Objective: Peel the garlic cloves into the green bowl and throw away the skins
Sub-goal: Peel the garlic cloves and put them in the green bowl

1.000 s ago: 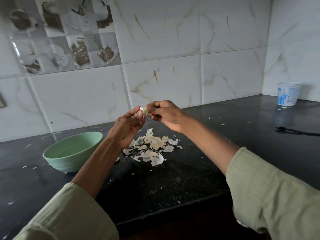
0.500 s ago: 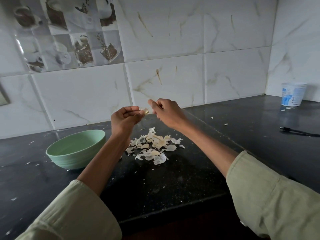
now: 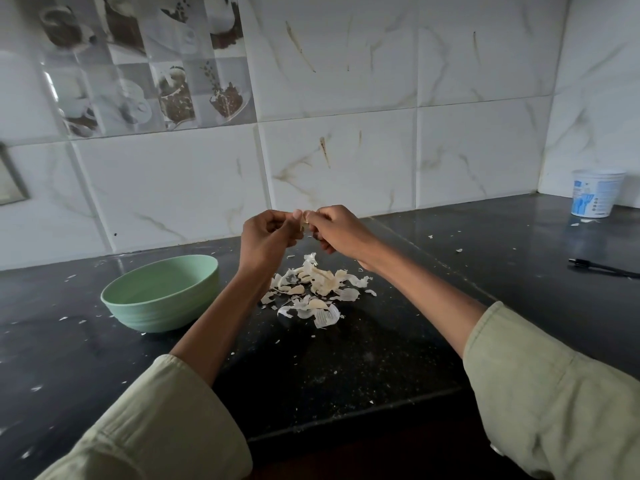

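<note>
Your left hand (image 3: 265,237) and right hand (image 3: 337,230) meet above the counter (image 3: 346,368), fingers curled, both pinching a garlic clove (image 3: 304,224) mostly hidden between your fingertips. Below lies the pile of skins (image 3: 313,292); the green bowl (image 3: 162,289) sits left, its inside hard to see.

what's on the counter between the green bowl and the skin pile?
Head view: the left forearm crosses above that stretch. Between green bowl and skin pile, only dark counter with small skin flecks.
</note>
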